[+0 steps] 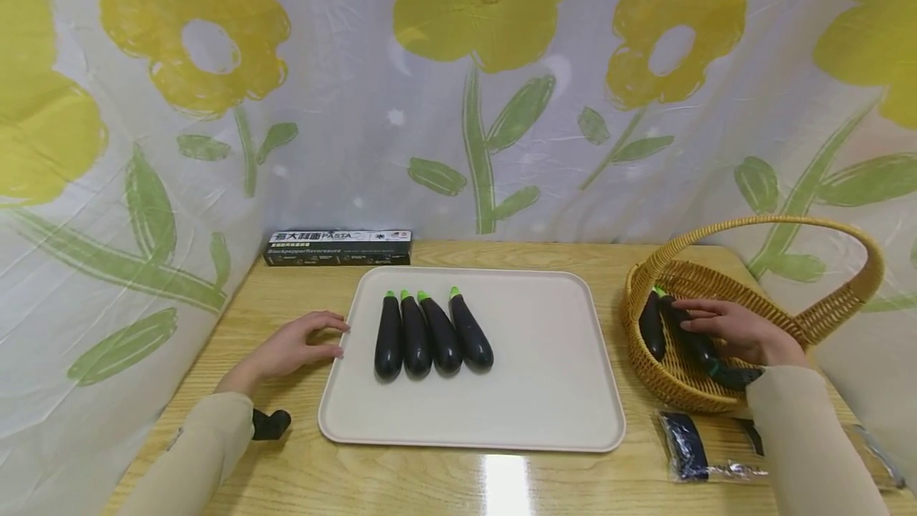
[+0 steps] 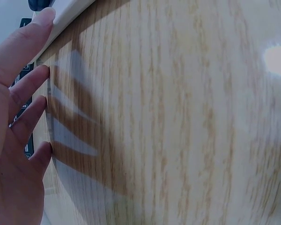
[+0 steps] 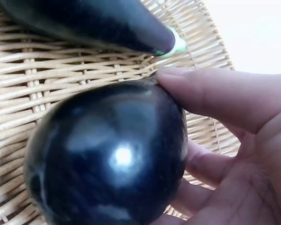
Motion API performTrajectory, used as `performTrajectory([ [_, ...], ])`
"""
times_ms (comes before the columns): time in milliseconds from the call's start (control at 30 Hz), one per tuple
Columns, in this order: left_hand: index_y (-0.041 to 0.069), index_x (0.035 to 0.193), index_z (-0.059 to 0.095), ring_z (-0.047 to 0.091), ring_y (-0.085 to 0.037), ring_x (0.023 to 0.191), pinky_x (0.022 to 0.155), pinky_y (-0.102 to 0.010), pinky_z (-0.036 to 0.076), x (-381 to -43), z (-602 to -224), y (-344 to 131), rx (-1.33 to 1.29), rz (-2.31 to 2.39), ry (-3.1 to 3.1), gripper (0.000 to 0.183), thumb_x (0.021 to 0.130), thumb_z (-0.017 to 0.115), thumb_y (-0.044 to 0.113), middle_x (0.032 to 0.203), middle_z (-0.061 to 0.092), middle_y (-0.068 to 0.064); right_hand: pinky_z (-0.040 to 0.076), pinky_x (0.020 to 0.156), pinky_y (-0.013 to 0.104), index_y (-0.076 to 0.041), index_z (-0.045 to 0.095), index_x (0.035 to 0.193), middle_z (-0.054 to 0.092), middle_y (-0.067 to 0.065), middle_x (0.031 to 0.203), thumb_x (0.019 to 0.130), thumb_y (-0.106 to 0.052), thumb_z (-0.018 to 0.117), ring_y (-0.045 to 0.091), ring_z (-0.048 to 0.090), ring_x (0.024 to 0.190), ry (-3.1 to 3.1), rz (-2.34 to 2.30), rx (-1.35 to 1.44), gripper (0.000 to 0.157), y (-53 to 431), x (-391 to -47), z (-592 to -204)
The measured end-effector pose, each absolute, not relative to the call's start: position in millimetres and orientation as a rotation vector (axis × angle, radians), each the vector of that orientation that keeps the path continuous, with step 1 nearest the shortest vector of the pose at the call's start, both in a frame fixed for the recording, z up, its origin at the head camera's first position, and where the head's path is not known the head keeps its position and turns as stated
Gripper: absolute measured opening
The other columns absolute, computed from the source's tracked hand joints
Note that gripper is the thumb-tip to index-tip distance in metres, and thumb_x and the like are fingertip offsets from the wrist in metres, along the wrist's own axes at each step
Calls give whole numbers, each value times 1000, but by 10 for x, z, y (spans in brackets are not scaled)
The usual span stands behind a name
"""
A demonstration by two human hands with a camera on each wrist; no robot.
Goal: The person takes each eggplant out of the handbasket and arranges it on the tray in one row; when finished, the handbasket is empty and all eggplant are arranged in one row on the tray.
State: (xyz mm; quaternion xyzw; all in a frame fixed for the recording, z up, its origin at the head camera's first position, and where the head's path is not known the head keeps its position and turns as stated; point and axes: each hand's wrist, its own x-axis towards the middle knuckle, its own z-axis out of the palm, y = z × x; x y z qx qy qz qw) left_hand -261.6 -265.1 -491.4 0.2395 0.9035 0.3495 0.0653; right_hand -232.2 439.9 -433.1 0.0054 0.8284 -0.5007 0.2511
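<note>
Inside the wicker basket (image 1: 662, 385) at the right, my right hand (image 1: 734, 330) holds an eggplant (image 1: 684, 333). In the right wrist view, the thumb lies on one side of this glossy eggplant (image 3: 103, 154) and the fingers on the other. A second eggplant (image 1: 652, 329) with a green stem end lies beside it in the basket. Several eggplants (image 1: 418, 337) lie in a row on the left half of the white tray (image 1: 537, 373), stems pointing away from me. My left hand (image 1: 297, 347) is at the tray's left rim, fingers loosely bent, holding nothing.
A black pasta box (image 1: 338, 248) stands behind the tray's left corner. Clear plastic packaging (image 1: 688, 452) lies in front of the basket, partly under my right sleeve. The basket's tall handle (image 1: 759, 221) arches above my right hand. A flowered cloth (image 1: 329, 142) hangs behind the wooden table.
</note>
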Motion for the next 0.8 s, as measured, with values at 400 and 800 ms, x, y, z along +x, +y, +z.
performTrajectory([
  [400,10,122,65,44,-42,130,110,-60,31,-2629,-4937,-2652,725,1074,2712,37,89,74,25,136,54,-19,50,91,57,2,30,151,26,33,152,101,-36,54,48,39,130,2456,-1288,-25,67,4286,-2185,-4126],
  [800,10,122,65,44,-43,130,109,-61,31,-2622,-4935,-2658,740,1050,2724,37,89,73,26,136,54,-19,53,72,27,-3,46,143,45,28,140,101,-32,56,31,55,112,2770,-1070,-169,53,4069,-1617,-3885],
])
